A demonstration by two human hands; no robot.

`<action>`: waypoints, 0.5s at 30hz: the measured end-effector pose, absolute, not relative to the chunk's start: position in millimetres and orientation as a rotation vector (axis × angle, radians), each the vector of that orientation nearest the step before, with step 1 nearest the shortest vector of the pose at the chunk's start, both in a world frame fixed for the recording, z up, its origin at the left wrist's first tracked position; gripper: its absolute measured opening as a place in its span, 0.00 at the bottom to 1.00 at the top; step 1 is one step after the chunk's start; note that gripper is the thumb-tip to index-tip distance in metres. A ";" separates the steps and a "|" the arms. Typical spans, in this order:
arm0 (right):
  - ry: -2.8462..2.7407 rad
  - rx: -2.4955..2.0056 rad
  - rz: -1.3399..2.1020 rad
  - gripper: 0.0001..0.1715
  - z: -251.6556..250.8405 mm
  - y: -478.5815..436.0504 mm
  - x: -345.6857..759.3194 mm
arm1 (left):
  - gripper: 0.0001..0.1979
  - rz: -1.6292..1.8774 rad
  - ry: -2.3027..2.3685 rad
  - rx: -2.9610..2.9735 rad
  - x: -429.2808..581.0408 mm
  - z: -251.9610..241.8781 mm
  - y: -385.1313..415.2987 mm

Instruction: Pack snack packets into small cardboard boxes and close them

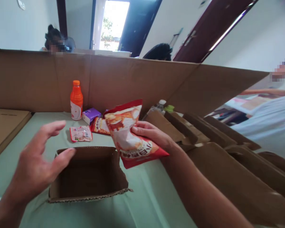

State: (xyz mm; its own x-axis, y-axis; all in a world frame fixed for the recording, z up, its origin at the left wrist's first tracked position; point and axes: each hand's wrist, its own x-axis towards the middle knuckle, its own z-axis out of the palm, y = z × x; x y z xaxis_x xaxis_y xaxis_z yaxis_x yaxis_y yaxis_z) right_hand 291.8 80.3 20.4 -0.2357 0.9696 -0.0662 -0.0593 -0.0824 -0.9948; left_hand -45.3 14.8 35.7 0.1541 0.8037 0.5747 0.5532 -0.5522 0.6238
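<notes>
Near the far right corner of the cardboard box (pixel 85 200), your right hand (pixel 154 133) has the red snack bag (pixel 125 134) pinched, most of it left of those fingers, long axis slanting down-right; your left hand (pixel 39 160), empty and spread, is way farther from it.

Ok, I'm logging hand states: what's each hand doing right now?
Left hand: open, holding nothing.
Right hand: closed, holding the red-and-white snack bag.

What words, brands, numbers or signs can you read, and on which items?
"小白": on the red-and-white bag in the right hand; its other characters are unclear.
Too small or blurred to read: print on the red packet behind it, small pink packet, purple box and orange bottle.
</notes>
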 end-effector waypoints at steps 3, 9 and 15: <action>-1.452 -0.948 1.797 0.24 57.9 78.0 255.0 | 0.37 1.198 1.060 1.972 -7.5 74.4 39.6; -1.604 -0.854 1.733 0.35 73.8 89.4 234.1 | 0.18 1.301 0.914 1.462 -12.3 71.4 63.5; -2.247 -1.061 1.081 0.31 85.0 94.8 223.8 | 0.12 1.638 0.973 1.384 -12.7 49.7 77.8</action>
State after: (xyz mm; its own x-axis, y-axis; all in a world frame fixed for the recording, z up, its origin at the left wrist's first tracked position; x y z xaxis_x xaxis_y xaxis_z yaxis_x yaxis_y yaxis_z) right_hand 223.8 94.8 85.0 -0.6157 0.7864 0.0489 0.4527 0.4039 -0.7949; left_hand -12.7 77.8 49.7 -0.1164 0.9068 0.4051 -0.0783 -0.4150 0.9065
